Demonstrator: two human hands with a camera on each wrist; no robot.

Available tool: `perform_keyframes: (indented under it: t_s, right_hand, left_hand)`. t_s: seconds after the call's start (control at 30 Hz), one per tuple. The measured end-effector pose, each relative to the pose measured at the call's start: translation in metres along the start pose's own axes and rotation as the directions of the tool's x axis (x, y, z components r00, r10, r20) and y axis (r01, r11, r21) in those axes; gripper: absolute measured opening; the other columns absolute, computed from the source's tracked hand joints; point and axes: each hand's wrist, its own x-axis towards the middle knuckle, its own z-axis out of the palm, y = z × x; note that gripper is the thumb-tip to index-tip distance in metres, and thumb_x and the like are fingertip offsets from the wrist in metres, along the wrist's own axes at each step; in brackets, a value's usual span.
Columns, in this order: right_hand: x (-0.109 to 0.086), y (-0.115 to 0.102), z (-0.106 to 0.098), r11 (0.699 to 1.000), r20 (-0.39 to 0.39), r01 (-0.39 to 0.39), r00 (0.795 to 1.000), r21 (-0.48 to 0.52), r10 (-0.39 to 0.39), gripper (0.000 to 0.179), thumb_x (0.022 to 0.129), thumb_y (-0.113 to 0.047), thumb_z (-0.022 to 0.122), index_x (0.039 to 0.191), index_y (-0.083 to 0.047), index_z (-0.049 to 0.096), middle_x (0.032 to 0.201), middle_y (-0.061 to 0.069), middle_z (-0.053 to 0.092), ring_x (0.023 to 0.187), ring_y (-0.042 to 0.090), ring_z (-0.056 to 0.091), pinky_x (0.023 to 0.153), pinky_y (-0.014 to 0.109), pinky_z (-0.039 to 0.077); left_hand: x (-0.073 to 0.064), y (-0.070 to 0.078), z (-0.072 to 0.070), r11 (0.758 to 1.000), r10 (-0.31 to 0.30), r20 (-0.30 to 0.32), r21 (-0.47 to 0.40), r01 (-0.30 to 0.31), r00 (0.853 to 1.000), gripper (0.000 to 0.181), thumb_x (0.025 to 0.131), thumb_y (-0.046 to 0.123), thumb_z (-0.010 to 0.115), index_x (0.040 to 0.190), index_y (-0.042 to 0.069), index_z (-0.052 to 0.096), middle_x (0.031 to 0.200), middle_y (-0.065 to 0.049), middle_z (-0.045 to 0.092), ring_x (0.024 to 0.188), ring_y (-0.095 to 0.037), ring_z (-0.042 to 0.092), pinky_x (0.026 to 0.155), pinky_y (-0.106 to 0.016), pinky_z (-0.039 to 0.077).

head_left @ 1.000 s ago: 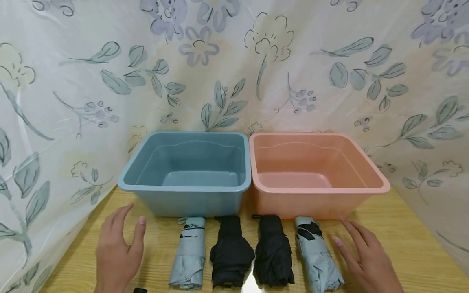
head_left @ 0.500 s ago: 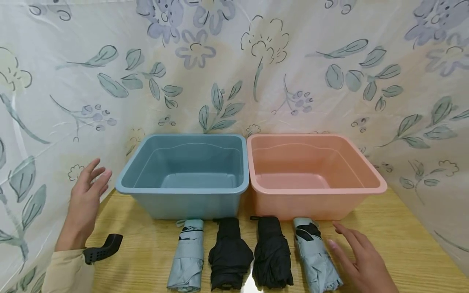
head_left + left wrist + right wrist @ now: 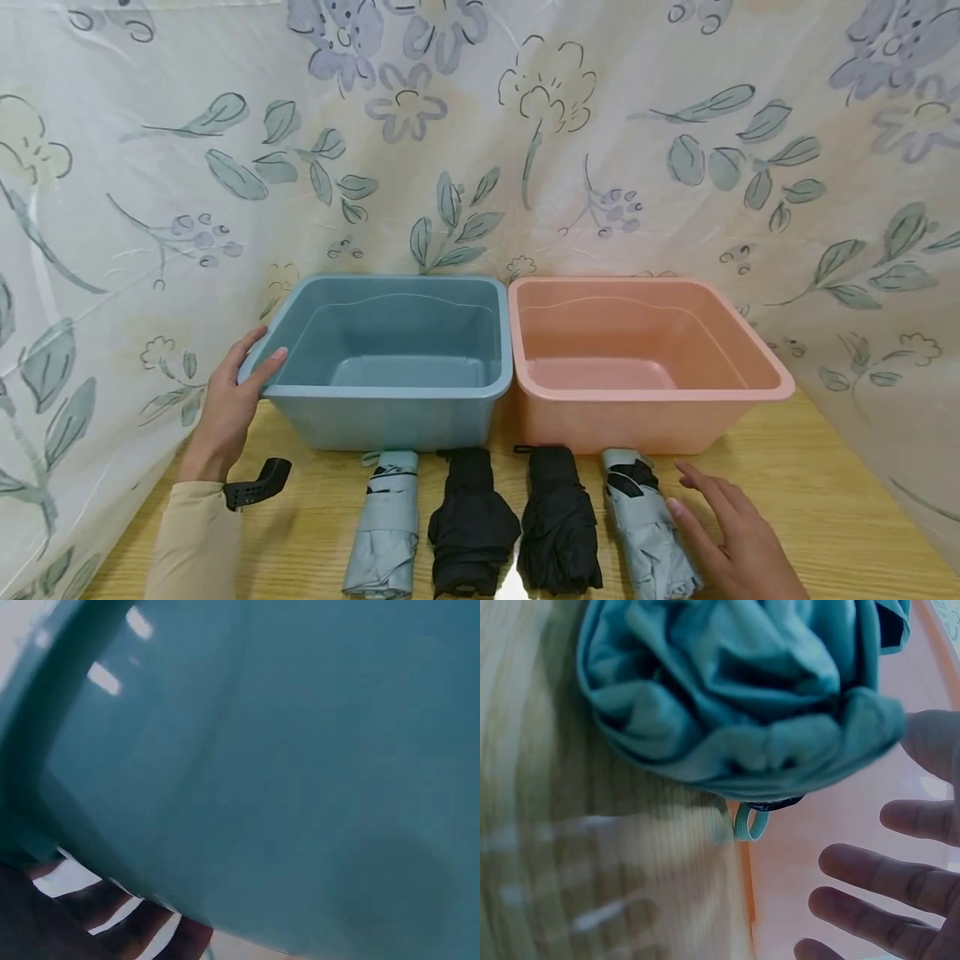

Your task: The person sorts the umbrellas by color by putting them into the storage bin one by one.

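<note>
My left hand (image 3: pixel 227 400) is at the left rim of the blue plastic basin (image 3: pixel 390 421), thumb over the rim and fingers along its outside, gripping it. In the left wrist view, the basin's smooth blue wall (image 3: pixel 285 765) fills most of the picture, with dark fingers (image 3: pixel 142 922) at the lower left. My right hand (image 3: pixel 738 533) holds nothing; its fingers are spread beside the light grey-blue folded umbrella (image 3: pixel 652 533) at the right. In the right wrist view, that umbrella's bunched cloth (image 3: pixel 735 697) is close, with the fingers (image 3: pixel 885 877) apart from it.
A pink basin (image 3: pixel 622 421) stands right against the blue one. In front lie two black folded umbrellas, one left (image 3: pixel 471 533) and one right (image 3: pixel 558 533), and another grey-blue umbrella (image 3: pixel 384 529). Floral cloth (image 3: pixel 450 150) hangs behind the wooden table (image 3: pixel 825 500).
My left hand went from the table's left side out to the far left, then inward onto the blue basin's rim. My right hand has stayed almost in place; the umbrellas have not moved.
</note>
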Motion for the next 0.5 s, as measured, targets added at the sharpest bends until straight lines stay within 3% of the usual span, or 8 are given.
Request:
perform_keyframes:
  t_s: [0.1,0.23,0.33,0.5]
  right_hand:
    - [0.0,0.001,0.002,1.0,0.005,0.001,1.0,-0.005,-0.001,0.062,0.102,-0.051,0.055,0.149,-0.012,0.048,0.128,0.017,0.059,0.115,0.042,0.056,0.083,0.067,0.047]
    - [0.001,0.001,0.005,1.0,-0.01,0.01,1.0,-0.013,-0.011,0.061,0.102,-0.05,0.057,0.148,-0.011,0.049,0.126,0.017,0.06,0.114,0.042,0.057,0.084,0.067,0.047]
    - [0.002,0.0,0.006,1.0,-0.012,0.011,1.0,-0.007,-0.011,0.062,0.101,-0.05,0.057,0.148,-0.011,0.05,0.127,0.017,0.061,0.115,0.042,0.057,0.085,0.068,0.047]
    - [0.003,-0.001,0.005,0.998,0.003,-0.014,1.0,0.067,0.014,0.057,0.103,-0.047,0.057,0.148,-0.012,0.051,0.126,0.014,0.063,0.113,0.036,0.061,0.085,0.057,0.052]
  left_hand:
    - [-0.001,-0.007,0.001,0.998,-0.004,-0.001,-0.067,0.004,1.0,0.071,0.105,0.036,0.056,0.164,0.026,0.017,0.169,-0.013,0.003,0.149,-0.036,0.017,0.113,-0.035,0.031]
    - [-0.004,-0.014,0.002,0.979,0.034,0.03,-0.2,-0.027,0.999,0.069,0.106,0.026,0.056,0.164,0.029,0.019,0.165,-0.017,0.009,0.142,-0.032,0.025,0.091,-0.015,0.041]
    - [-0.005,-0.018,0.002,0.963,0.068,0.037,-0.263,-0.056,0.997,0.068,0.106,0.018,0.054,0.163,0.03,0.019,0.163,-0.017,0.011,0.14,-0.03,0.026,0.089,-0.015,0.043]
    - [-0.003,-0.022,0.003,0.966,0.096,0.035,-0.244,-0.085,0.995,0.068,0.106,0.016,0.055,0.163,0.03,0.021,0.162,-0.017,0.014,0.138,-0.032,0.028,0.088,-0.015,0.044]
